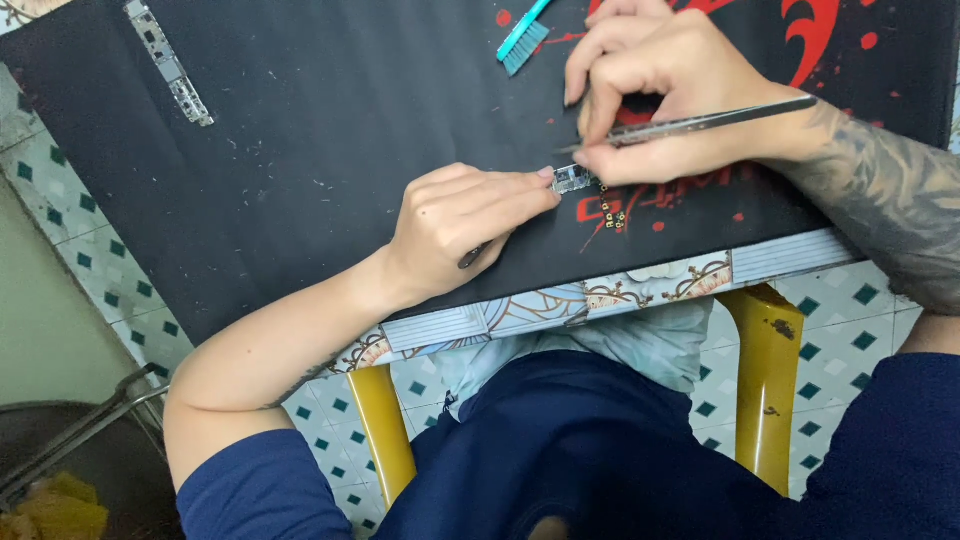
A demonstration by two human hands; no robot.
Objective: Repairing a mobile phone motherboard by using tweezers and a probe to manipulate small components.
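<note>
My left hand (460, 222) lies on the black mat (300, 150), its fingertips pressing down a small circuit board (574, 180). A dark slim object pokes out under its palm. My right hand (660, 90) is closed on metal tweezers (700, 124), whose tips reach the board from the right. Both hands meet over the board near the table's front edge. A row of tiny gold-coloured parts (610, 212) lies just right of the board.
A long narrow circuit board (168, 62) lies at the mat's far left. A teal brush (524, 38) rests at the top centre. The mat has red artwork (820, 30) on the right. Yellow table legs (768, 380) stand on a tiled floor.
</note>
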